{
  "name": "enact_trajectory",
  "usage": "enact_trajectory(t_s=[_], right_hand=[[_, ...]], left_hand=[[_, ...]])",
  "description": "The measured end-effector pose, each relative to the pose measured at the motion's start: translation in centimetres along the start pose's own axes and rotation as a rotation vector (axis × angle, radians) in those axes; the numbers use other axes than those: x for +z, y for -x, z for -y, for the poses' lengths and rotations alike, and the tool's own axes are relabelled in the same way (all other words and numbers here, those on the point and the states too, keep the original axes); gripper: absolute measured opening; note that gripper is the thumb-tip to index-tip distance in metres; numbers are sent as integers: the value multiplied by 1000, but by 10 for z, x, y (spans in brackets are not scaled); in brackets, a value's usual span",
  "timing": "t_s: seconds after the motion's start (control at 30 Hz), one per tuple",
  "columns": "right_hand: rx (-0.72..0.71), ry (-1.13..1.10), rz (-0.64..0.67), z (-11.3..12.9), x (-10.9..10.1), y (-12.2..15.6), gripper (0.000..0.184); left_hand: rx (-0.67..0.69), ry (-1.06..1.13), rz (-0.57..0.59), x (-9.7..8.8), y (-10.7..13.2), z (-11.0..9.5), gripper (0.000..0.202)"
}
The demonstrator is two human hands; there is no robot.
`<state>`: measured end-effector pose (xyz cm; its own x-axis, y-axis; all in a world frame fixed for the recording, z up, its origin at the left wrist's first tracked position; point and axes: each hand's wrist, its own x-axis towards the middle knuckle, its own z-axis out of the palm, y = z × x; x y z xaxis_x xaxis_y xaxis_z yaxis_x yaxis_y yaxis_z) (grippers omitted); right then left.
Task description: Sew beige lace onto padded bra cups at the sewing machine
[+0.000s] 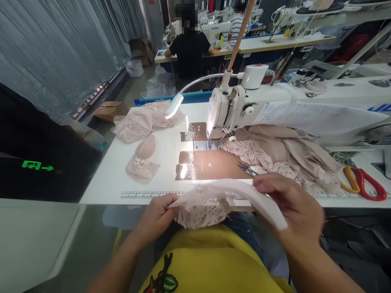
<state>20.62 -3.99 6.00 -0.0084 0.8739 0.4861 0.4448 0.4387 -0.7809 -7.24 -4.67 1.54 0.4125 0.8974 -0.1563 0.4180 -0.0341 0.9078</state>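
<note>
My left hand (159, 217) pinches one end of a pale pink lace garment piece (201, 213), which looks like part of a bra. Its smooth whitish band (244, 191) arches across to my right hand (293, 207), whose thumb and fingers are closed on it. The lace hangs down at the table's front edge, above my lap. Thin metal blades of small scissors (247, 169) stick out beside my right thumb; their handle is hidden, and I cannot tell whether that hand holds them. Beyond lies a padded bra cup with lace (143, 158), flat on the white table (106, 179).
A sewing machine (220, 110) with a lit lamp (174, 106) stands ahead. Bunched lace fabric (275, 150) lies right of its needle, a lace heap (146, 120) at back left. Scissors with red and yellow handles (366, 183) lie right. A person (189, 53) sits farther off.
</note>
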Motion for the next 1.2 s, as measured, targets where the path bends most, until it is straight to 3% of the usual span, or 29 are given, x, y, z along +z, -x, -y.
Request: enact_trajectory(t_s=[0.03, 0.1, 0.13, 0.2, 0.27, 0.33, 0.43, 0.53, 0.6, 0.73, 0.8, 0.9, 1.0, 1.07, 1.13, 1.2], right_hand=[[95, -5, 97, -5, 4, -1, 11], [317, -171, 463, -15, 19, -1, 18], [418, -322, 656, -20, 28, 0, 24], [565, -632, 928, -29, 44, 5, 33], [623, -808, 1020, -33, 53, 9, 34], [601, -828, 990, -34, 53, 7, 28], [566, -774, 900, -32, 46, -3, 19], [651, -753, 727, -34, 37, -13, 28], [708, -765, 603, -38, 35, -15, 48], [737, -698, 512, -47, 40, -14, 75], [699, -641, 479, -52, 44, -15, 70], [637, -598, 443, -60, 47, -19, 41], [659, -656, 537, -65, 46, -25, 51], [660, -639, 619, -63, 46, -28, 47], [653, -612, 614, -59, 47, -29, 38], [691, -664, 488, -56, 47, -29, 35]], left_hand=[[26, 126, 112, 0, 0, -4, 31], [94, 339, 332, 2, -1, -13, 35], [126, 388, 380, 3, -4, -18, 38], [167, 340, 311, 7, -12, -23, 56], [185, 187, 161, 10, -24, -23, 72], [173, 138, 126, 11, -38, -20, 77], [45, 411, 333, 11, -54, -14, 77], [-125, 600, 442, 5, -60, -11, 41], [-171, 597, 430, 0, -63, -10, 17], [-102, 555, 401, -3, -69, -15, 16], [-78, 543, 359, 0, -73, -18, 21], [-87, 521, 270, 6, -75, -18, 28], [-70, 500, 182, 10, -76, -15, 31], [-78, 526, 157, 11, -77, -13, 32], [-156, 647, 133, 12, -77, -11, 34], [-253, 905, 84, 12, -76, -10, 39]])
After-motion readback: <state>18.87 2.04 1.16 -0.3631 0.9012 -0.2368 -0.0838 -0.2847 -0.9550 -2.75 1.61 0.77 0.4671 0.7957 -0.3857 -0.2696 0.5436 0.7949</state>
